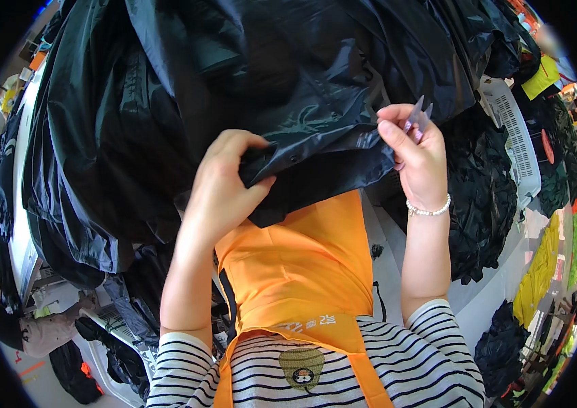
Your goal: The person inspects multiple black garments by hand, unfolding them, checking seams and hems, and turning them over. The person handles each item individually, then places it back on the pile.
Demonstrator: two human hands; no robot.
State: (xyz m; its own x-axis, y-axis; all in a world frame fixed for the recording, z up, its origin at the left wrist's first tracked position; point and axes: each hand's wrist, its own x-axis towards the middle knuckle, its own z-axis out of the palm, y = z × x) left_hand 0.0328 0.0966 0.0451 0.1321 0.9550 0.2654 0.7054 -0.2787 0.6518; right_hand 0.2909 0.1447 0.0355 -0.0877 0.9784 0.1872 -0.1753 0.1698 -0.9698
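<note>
both grips are closed: the left hand (224,182) pinches a folded edge of the black garment (247,88), thumb under and fingers curled over the top, right by a small snap on the fabric, while the right hand (419,160) holds small clippers (419,114) between thumb and fingers, the pale blades pointing up and away from the palm. the garment is shiny and dark, draped over the top half of the view and hanging down to the hands, its lower hem lying across an orange apron (295,265) worn at the chest. the clippers sit just beside the garment's right edge; i cannot tell whether the blades touch the cloth. a pearl bracelet (428,210) circles the right wrist. striped sleeves (431,347) in black and white cover the upper arms at the bottom of the frame, and a small round badge (302,370) shows on the striped shirt below the apron's neck. to the right, a white plastic basket (516,139) leans among more black fabric (482,197), with a yellow-green cloth (540,272) further out near the rim. on the left, more dark garments (118,306) hang down past a white desk edge (20,224), and a black bundle (74,370) lies on the floor near the lower left corner.
</note>
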